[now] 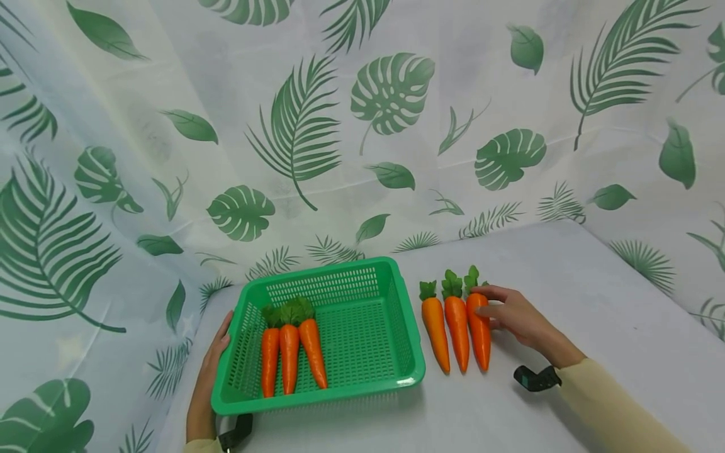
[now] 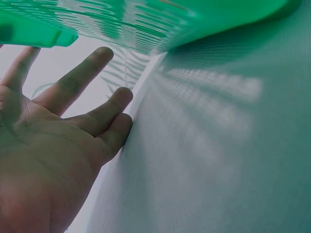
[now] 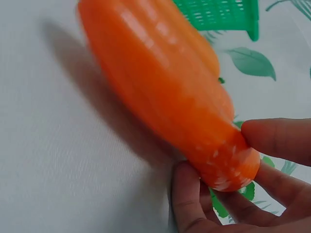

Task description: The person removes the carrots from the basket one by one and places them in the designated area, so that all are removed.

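Observation:
A green plastic basket (image 1: 362, 327) with perforated walls stands on the white table; three carrots with leafy tops (image 1: 289, 358) lie in its left part. My left hand (image 1: 212, 362) is at the basket's left side, its fingers extended along the outer wall. In the left wrist view that hand (image 2: 58, 126) shows a spread palm below the basket's side (image 2: 146, 24). Right of the basket, three more carrots lie side by side. My right hand (image 1: 518, 314) grips the rightmost carrot (image 1: 480, 333) near its leafy end, thumb and fingers on either side of the thick top (image 3: 223, 165).
The two neighbouring carrots (image 1: 456, 330) lie close against the held one, tips toward me. White table surface (image 1: 600, 302) extends to the right. A leaf-patterned cloth (image 1: 442, 157) hangs behind and at the sides. A dark device (image 1: 537, 379) sits on the right wrist.

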`<state>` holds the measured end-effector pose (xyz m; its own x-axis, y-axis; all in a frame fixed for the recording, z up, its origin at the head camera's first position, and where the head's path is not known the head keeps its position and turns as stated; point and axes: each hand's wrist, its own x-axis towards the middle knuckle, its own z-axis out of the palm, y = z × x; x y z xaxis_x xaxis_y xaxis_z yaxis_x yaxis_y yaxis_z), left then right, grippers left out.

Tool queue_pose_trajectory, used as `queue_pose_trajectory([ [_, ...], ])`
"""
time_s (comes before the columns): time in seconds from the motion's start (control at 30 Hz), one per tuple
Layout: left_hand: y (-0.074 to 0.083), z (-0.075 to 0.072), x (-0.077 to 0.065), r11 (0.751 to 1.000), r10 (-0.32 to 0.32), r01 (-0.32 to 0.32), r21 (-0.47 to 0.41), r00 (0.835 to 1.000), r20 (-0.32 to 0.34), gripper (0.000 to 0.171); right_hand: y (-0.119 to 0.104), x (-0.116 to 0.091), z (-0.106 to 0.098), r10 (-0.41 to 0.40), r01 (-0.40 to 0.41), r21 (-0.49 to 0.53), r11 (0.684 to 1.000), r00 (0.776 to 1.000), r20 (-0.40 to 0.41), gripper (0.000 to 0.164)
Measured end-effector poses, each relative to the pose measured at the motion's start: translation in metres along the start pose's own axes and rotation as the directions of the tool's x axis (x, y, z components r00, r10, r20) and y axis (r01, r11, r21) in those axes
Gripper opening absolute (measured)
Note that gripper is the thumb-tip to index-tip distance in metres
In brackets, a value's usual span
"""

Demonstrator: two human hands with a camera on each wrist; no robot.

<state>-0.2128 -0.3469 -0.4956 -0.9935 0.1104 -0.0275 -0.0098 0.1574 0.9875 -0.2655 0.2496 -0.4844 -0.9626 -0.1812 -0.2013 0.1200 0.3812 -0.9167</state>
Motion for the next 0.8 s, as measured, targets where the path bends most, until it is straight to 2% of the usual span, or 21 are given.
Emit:
queue_pose_trajectory([
  [0.17, -0.002, 0.000, 0.000, 1.000, -0.007, 0.007, -0.005, 1.000, -0.004, 0.069, 0.000, 0.005, 0.002, -0.009, 0.008, -0.038, 0.999, 1.000, -0.009, 0.054],
  [0.53, -0.003, -0.003, 0.001, 0.999, 0.034, -0.034, 0.001, 0.999, 0.010, 0.069, -0.001, 0.012, 0.007, -0.054, 0.050, -0.106, 0.993, 0.998, -0.030, 0.052],
  [0.8, -0.001, -0.001, 0.000, 1.000, -0.005, 0.005, -0.005, 1.000, 0.004, 0.072, -0.001, 0.012, 0.012, -0.054, 0.048, -0.131, 0.990, 0.998, -0.043, 0.055],
])
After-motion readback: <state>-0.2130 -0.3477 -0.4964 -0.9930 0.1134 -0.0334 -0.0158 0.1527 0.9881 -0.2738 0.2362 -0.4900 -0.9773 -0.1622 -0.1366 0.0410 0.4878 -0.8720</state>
